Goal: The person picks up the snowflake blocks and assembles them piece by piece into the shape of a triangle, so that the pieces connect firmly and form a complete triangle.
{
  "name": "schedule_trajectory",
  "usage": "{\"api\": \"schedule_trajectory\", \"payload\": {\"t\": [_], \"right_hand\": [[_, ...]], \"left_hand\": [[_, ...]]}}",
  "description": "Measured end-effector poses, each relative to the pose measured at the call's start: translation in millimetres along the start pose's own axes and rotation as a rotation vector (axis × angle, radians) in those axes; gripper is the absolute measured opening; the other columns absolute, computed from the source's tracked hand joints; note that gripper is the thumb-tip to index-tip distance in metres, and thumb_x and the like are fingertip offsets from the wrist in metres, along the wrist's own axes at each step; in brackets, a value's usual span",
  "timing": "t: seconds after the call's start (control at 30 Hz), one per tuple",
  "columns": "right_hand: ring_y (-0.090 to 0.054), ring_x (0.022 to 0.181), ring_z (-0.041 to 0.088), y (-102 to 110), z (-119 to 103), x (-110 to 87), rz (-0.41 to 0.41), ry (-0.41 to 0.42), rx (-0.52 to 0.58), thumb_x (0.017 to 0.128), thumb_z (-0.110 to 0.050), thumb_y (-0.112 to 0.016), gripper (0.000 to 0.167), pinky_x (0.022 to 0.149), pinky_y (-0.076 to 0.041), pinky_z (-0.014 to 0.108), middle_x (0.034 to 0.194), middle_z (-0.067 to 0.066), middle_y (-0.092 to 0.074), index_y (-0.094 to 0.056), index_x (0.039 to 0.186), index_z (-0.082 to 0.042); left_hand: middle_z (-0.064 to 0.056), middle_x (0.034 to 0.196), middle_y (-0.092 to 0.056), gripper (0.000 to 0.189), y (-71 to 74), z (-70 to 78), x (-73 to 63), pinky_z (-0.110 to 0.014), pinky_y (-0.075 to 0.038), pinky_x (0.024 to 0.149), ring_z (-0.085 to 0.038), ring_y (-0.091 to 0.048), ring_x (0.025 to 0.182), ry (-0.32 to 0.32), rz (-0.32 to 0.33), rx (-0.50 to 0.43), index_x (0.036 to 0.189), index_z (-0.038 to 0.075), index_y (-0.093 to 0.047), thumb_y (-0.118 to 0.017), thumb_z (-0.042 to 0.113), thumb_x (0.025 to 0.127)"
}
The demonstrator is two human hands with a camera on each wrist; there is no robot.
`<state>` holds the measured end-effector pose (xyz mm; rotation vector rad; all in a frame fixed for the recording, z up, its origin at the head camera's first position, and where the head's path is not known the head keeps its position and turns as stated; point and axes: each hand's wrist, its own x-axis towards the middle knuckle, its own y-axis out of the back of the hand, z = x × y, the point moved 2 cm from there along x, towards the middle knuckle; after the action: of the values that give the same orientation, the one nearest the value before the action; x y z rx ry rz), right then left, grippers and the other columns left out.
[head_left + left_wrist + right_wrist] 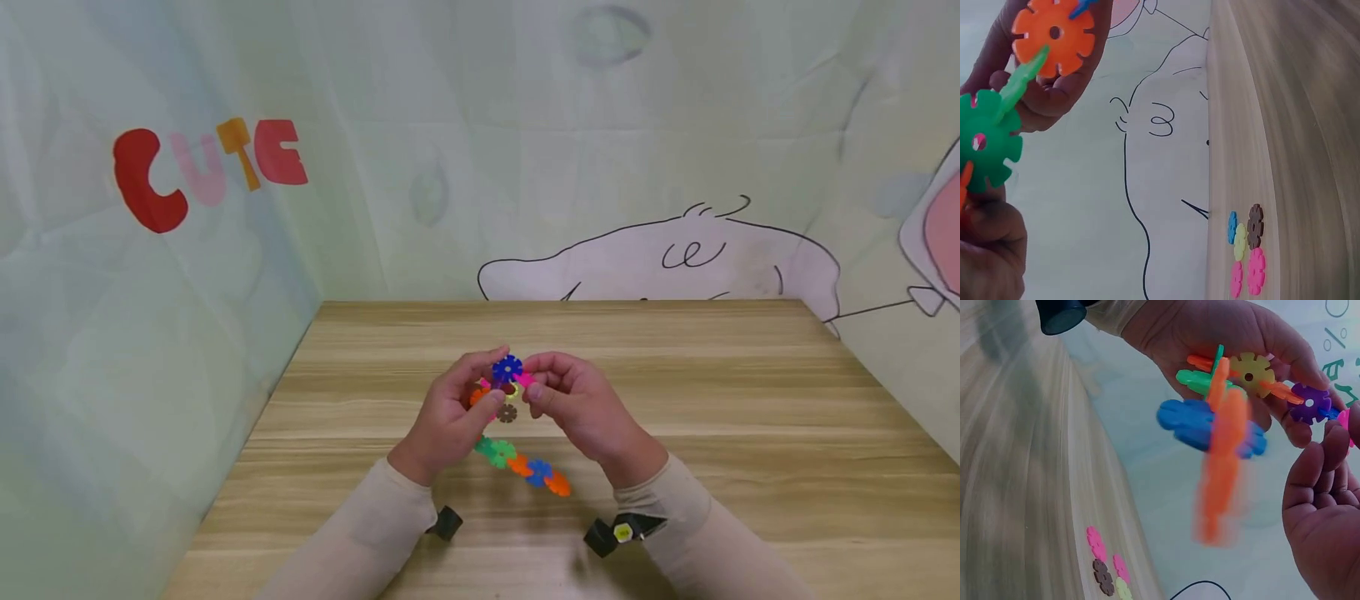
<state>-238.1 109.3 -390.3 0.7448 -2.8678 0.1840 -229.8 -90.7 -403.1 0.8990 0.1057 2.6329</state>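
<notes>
My left hand (450, 412) grips a chain of slotted flower-shaped plastic discs, raised above the wooden table. Thumb and fingers of my right hand (588, 408) pinch a pink disc (526, 380) at the upper end, where it meets a dark blue disc (507, 368). Further along come a purple disc (1309, 403) and a yellow disc (1249, 376), set at angles to orange ones. The free tail hangs below my left hand, with a green disc (501, 454), a blue disc (539, 472) and an orange end disc (558, 483).
Loose discs lie on the table (360, 500) beyond the hands: a brown disc (1255, 226), a blue disc (1232, 227), a light yellow disc (1240, 242) and two pink ones (1257, 272). Printed cloth walls (405, 167) stand behind and left of the table.
</notes>
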Motion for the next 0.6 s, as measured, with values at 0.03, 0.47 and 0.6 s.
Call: {"api": "schedule_trajectory", "payload": {"t": [0.03, 0.47, 0.6], "right_hand": [[-0.060, 0.083, 0.014, -0.3, 0.3, 0.0, 0.000, 0.000, 0.005, 0.106, -0.002, -0.058, 0.024, 0.080, -0.057, 0.022, 0.096, 0.002, -0.065, -0.054, 0.125, 0.012], [-0.057, 0.074, 0.019, 23.4, 19.1, 10.1, 0.018, -0.109, -0.323, 0.109, -0.017, -0.056, 0.033, 0.072, -0.055, 0.030, 0.105, 0.018, -0.063, -0.058, 0.139, -0.002], [-0.056, 0.073, 0.021, 31.1, 42.0, 15.5, -0.055, -0.324, -0.575, 0.109, -0.021, -0.057, 0.035, 0.068, -0.049, 0.032, 0.096, 0.014, -0.064, -0.064, 0.141, -0.011]], "left_hand": [[-0.022, 0.108, -0.063, 0.047, -0.1, -0.2, -0.2, -0.028, -0.062, 0.069, -0.014, -0.065, 0.073, 0.001, -0.004, -0.007, 0.149, 0.002, -0.050, -0.055, -0.005, 0.102], [-0.017, 0.105, -0.063, 0.046, 6.6, -1.8, 2.2, -0.024, -0.051, 0.056, -0.021, -0.059, 0.070, 0.109, 0.049, 0.112, 0.150, 0.015, -0.052, -0.053, 0.004, 0.105], [-0.015, 0.105, -0.063, 0.046, 10.1, 0.7, 3.6, -0.025, -0.045, 0.048, -0.017, -0.061, 0.072, 0.120, 0.067, 0.099, 0.149, 0.015, -0.053, -0.051, 0.002, 0.105]]}}
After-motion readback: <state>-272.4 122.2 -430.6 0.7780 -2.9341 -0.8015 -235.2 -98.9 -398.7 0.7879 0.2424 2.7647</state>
